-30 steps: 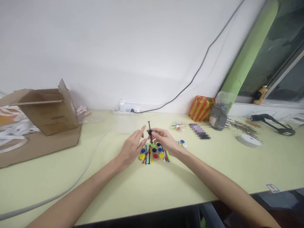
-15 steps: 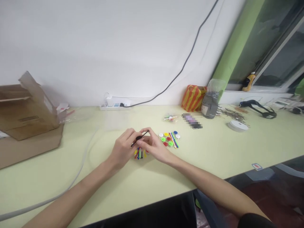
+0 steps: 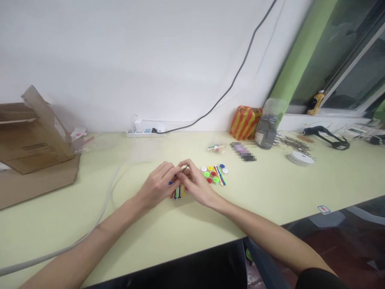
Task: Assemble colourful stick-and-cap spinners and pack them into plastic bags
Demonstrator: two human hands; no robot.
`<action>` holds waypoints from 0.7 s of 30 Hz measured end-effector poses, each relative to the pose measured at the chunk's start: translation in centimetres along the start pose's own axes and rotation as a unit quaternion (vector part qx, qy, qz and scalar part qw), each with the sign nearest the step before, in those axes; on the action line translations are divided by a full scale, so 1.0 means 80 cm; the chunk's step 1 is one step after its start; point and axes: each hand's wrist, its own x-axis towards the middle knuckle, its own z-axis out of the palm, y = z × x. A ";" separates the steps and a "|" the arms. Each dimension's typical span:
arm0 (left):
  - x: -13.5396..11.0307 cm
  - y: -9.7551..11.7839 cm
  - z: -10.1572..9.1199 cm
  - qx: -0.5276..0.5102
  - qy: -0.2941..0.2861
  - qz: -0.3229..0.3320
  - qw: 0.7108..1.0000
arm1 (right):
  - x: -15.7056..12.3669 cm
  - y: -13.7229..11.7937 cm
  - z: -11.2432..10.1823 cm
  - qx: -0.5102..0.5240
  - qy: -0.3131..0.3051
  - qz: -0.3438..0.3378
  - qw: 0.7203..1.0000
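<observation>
My left hand (image 3: 159, 183) and my right hand (image 3: 197, 185) meet over the table, fingertips pinched together. Between them is a thin black plastic stick (image 3: 185, 167), its upper end showing near my right fingers while the rest is mostly covered. Both hands are closed on it. Just under them lie several small coloured sticks (image 3: 177, 193) in red, blue, green, black and yellow, partly hidden by the fingers. To the right of my right hand, small round discs (image 3: 215, 180) in white, yellow, green, red and blue sit beside more coloured sticks (image 3: 221, 176).
A cardboard box (image 3: 36, 140) stands at the left, and a grey cable (image 3: 104, 212) crosses the table (image 3: 270, 192). Along the wall are a power strip (image 3: 146, 133), a striped bag (image 3: 245, 122) and a grey bag (image 3: 266, 132). A white spool (image 3: 300, 158) lies right.
My fingers have drawn closer together around the black stick, covering its round middle part that showed before. The table items have stayed in place.
</observation>
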 end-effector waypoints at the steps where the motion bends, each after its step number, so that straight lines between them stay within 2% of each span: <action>1: -0.001 -0.001 0.000 -0.016 -0.001 -0.007 1.000 | 0.000 0.000 -0.001 0.009 0.000 -0.003 1.000; 6: -0.007 -0.007 0.000 -0.063 0.011 -0.078 0.995 | -0.001 -0.001 -0.007 0.004 0.000 0.007 1.000; 11: -0.006 -0.008 -0.004 -0.074 -0.048 -0.115 0.989 | -0.005 -0.005 -0.009 -0.069 -0.022 -0.018 0.997; 14: -0.003 -0.005 -0.005 -0.067 -0.067 -0.115 0.989 | -0.006 -0.007 -0.009 -0.082 -0.027 -0.014 0.996; 17: -0.001 0.000 -0.004 -0.079 -0.089 -0.101 0.988 | -0.006 -0.008 -0.010 -0.050 -0.027 -0.013 0.998; 21: -0.002 0.002 -0.001 -0.087 -0.093 -0.088 0.988 | -0.005 -0.008 -0.012 -0.033 -0.031 -0.002 0.999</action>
